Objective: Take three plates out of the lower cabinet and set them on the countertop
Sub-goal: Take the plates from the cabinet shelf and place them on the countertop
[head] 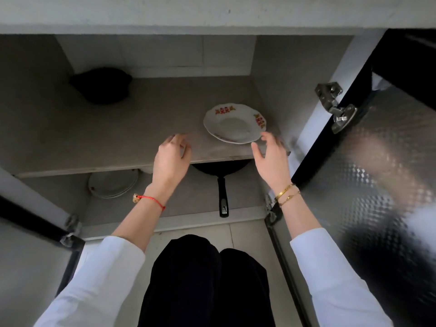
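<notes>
Fingers (267, 138) of the right hand (271, 159) are spread and lightly curled, tips just beside the near rim of the plate (232, 123), right of frame centre. Contact cannot be confirmed; nothing is clamped. Judged: opened this wide to take the rim from its right side.

Left hand (171, 159), centre frame: fingers (175, 140) also apart and empty, tips at the front edge of the shelf (106, 138), well left of the plate. Judged: either steadying on the shelf edge or coming in to take the opposite rim, a two-handed lift suiting a wide, shallow dish.

Plate: white, scalloped edge, red flower prints. It lies flat on the shelf near the right wall, close to the front edge, so it is within easy reach.

Below the shelf, lower left of frame: a stack of plain plates (113, 184) on the cabinet floor, partly hidden by the shelf; count not readable. Beside it, lower centre, a black pan (223, 185), handle pointing outward for easy grabbing.

Upper left of frame, back of the shelf: a dark pot (101, 86), pushed deep.

Right side: cabinet door (377, 173) swung open, hinge showing. Pale tabletop edge (212, 13) runs along the top of frame; no plate visible on it.
</notes>
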The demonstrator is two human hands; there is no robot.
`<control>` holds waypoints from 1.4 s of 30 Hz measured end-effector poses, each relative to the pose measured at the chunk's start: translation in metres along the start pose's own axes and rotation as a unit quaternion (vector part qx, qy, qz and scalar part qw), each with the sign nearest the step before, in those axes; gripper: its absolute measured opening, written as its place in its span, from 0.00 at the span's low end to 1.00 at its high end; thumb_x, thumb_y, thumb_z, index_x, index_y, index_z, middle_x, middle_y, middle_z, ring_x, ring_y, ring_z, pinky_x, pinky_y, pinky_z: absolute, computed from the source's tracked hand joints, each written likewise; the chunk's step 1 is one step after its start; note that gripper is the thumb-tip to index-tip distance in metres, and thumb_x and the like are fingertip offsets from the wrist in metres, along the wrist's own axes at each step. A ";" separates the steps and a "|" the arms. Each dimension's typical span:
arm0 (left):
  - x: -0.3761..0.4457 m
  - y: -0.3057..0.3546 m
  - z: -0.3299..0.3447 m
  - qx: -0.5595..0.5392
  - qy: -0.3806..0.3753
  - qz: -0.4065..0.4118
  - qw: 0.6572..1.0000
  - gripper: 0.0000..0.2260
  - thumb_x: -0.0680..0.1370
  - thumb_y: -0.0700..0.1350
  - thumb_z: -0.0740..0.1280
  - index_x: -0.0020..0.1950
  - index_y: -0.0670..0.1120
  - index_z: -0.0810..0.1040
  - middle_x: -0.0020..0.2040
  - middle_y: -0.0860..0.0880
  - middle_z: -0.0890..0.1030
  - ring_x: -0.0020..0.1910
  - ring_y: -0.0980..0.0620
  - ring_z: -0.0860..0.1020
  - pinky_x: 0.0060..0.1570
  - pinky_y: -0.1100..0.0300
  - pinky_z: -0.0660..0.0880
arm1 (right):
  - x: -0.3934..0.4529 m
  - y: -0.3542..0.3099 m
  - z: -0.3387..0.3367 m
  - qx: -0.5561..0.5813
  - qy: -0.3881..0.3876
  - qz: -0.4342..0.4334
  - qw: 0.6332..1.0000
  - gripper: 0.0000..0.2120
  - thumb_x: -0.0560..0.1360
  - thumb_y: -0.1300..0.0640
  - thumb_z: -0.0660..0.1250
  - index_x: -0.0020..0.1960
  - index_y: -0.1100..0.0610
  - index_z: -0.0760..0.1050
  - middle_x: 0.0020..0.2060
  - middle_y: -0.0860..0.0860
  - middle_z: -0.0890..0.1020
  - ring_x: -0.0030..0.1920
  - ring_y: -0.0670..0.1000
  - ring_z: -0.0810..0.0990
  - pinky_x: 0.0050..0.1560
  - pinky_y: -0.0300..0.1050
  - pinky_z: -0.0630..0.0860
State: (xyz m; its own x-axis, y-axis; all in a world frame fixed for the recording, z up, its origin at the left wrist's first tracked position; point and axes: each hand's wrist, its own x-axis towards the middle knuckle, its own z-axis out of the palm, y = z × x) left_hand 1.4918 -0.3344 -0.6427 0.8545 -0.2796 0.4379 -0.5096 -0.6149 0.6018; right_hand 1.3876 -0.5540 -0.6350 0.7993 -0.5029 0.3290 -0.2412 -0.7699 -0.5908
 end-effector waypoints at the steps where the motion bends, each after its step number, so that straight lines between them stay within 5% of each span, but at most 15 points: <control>1: 0.002 -0.001 0.002 -0.002 0.003 0.001 1.000 0.12 0.77 0.41 0.63 0.60 0.45 0.79 0.50 0.44 0.82 0.49 0.42 0.79 0.44 0.58 0.72 | 0.001 0.001 0.000 -0.002 0.001 -0.001 1.000 0.20 0.80 0.51 0.61 0.67 0.59 0.69 0.61 0.56 0.78 0.63 0.57 0.74 0.59 0.49 0.71; 7: 0.018 -0.004 0.011 0.003 -0.019 -0.035 0.999 0.09 0.77 0.43 0.62 0.54 0.44 0.79 0.46 0.45 0.82 0.44 0.42 0.78 0.39 0.60 0.68 | 0.013 0.002 -0.001 -0.016 -0.007 0.012 1.000 0.21 0.80 0.50 0.60 0.69 0.59 0.68 0.61 0.58 0.77 0.63 0.58 0.75 0.62 0.52 0.72; 14: 0.045 -0.001 0.020 0.016 -0.049 -0.060 0.997 0.11 0.77 0.43 0.61 0.56 0.43 0.79 0.41 0.43 0.83 0.43 0.38 0.80 0.43 0.51 0.78 | 0.036 0.008 0.005 -0.038 -0.027 0.032 0.998 0.22 0.80 0.50 0.60 0.68 0.62 0.68 0.62 0.61 0.76 0.62 0.60 0.75 0.59 0.53 0.74; 19: 0.068 0.002 0.039 0.016 -0.078 -0.084 0.993 0.12 0.78 0.45 0.62 0.56 0.42 0.79 0.59 0.45 0.82 0.52 0.38 0.80 0.50 0.52 0.77 | 0.055 0.019 0.009 -0.074 -0.038 0.069 0.994 0.21 0.80 0.49 0.59 0.67 0.62 0.69 0.62 0.60 0.76 0.63 0.61 0.74 0.57 0.57 0.76; 24: 0.087 0.002 0.063 0.016 -0.107 -0.095 0.990 0.11 0.78 0.47 0.62 0.44 0.40 0.78 0.61 0.44 0.81 0.54 0.38 0.80 0.51 0.53 0.77 | 0.072 0.033 0.014 -0.093 -0.044 0.088 0.991 0.23 0.80 0.50 0.59 0.69 0.62 0.67 0.65 0.63 0.73 0.67 0.64 0.70 0.63 0.60 0.72; 31: 0.101 0.000 0.089 0.004 -0.120 -0.138 0.983 0.16 0.78 0.48 0.63 0.60 0.40 0.78 0.58 0.40 0.82 0.58 0.38 0.78 0.54 0.53 0.74 | 0.092 0.049 0.025 -0.079 -0.060 0.124 0.987 0.22 0.80 0.49 0.58 0.68 0.63 0.69 0.63 0.64 0.75 0.66 0.63 0.70 0.67 0.59 0.67; 42: 0.103 -0.004 0.097 -0.022 -0.132 -0.159 0.978 0.14 0.75 0.46 0.67 0.59 0.42 0.79 0.51 0.40 0.84 0.55 0.40 0.80 0.47 0.58 0.71 | 0.105 0.056 0.037 0.007 -0.073 0.118 0.990 0.12 0.76 0.57 0.61 0.57 0.61 0.76 0.54 0.59 0.82 0.56 0.61 0.77 0.56 0.49 0.75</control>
State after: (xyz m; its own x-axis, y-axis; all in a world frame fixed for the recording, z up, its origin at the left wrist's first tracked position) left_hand 1.5912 -0.4328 -0.6649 0.9639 -0.2633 0.0398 -0.2128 -0.6715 0.7098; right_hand 1.4777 -0.6357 -0.6609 0.7932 -0.6048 0.0713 -0.4238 -0.6323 -0.6486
